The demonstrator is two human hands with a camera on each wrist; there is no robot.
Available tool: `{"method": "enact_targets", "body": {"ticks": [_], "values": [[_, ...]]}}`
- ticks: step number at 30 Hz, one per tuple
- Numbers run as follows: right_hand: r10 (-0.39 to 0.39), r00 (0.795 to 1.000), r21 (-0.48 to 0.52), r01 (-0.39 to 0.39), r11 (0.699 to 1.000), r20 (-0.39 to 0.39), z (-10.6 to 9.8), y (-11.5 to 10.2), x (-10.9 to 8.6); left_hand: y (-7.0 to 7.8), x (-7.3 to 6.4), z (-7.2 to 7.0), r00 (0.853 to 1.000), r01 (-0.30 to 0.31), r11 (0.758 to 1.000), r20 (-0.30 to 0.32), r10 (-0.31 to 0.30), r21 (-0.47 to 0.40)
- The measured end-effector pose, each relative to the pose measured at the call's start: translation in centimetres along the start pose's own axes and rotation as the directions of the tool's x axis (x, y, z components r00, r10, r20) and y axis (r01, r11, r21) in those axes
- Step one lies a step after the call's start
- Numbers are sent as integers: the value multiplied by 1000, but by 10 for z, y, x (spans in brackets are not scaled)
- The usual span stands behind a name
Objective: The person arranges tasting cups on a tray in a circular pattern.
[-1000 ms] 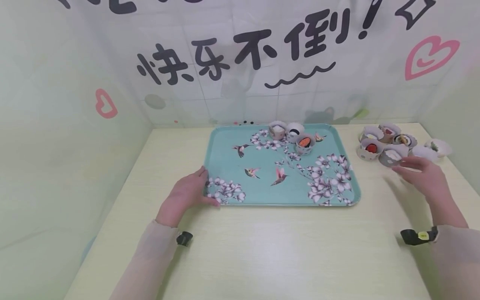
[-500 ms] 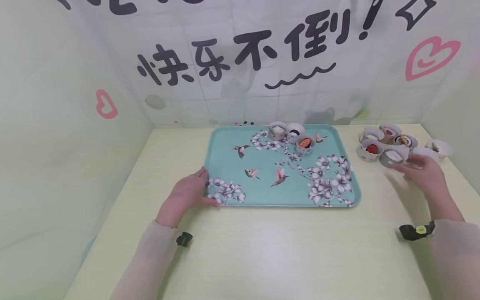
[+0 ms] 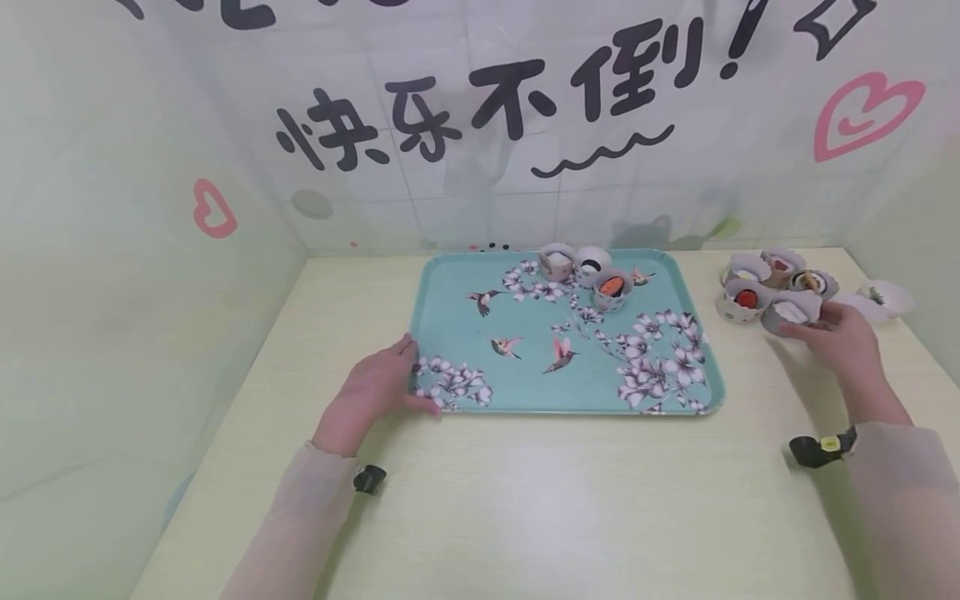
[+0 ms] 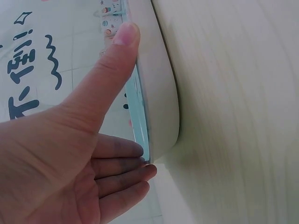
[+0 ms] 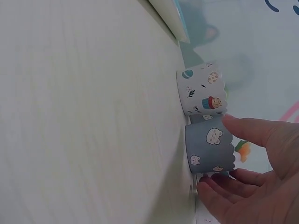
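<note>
I've got the R hand (image 3: pixel 847 343) pinching the grey cup (image 5: pixel 210 147) at 3 o'clock from the tray (image 3: pixel 525 390), L hand (image 3: pixel 375 383) spread wide at its 8 o'clock corner, so prob grasp step rn & next move needs a clean lift imo.

A pale table (image 3: pixel 525 500) meets a whitish wall (image 3: pixel 450 221) (black characters (image 3: pixel 514 117), pink hearts (image 3: pixel 855 127)).

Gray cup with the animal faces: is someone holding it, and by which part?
Yes, the right hand pinches the gray cup by opposite sides near its scalloped rim, thumb on one side and fingers on the other.
</note>
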State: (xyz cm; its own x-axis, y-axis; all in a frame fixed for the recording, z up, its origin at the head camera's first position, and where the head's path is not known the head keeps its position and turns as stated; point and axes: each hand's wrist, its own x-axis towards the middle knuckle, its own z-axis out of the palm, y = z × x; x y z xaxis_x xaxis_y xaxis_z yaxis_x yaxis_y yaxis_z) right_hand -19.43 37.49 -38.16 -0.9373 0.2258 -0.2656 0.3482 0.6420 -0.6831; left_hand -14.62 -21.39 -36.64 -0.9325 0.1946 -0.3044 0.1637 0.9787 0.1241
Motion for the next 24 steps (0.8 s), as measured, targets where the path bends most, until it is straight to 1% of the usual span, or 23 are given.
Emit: {"method": "enact_targets", "body": {"ticks": [5,10,14,24], "values": [[-8,1000,-9,8,1000,-15,1,-3,3,0,-1,-1,1000,-8,1000,-7,8,8],[21,999,4,-21,1000,-33,2,-6,3,1,-1,-2,1000,-15,1000,-3,15,9],[44,998,19,-43,999,-34,2,-8,0,3,-2,-4,1000,-6,1000,5,6,10],[50,998,0,-50,999,-42,1,-5,0,2,-3,-4,1000,-2,1000,4,2,-3]]}}
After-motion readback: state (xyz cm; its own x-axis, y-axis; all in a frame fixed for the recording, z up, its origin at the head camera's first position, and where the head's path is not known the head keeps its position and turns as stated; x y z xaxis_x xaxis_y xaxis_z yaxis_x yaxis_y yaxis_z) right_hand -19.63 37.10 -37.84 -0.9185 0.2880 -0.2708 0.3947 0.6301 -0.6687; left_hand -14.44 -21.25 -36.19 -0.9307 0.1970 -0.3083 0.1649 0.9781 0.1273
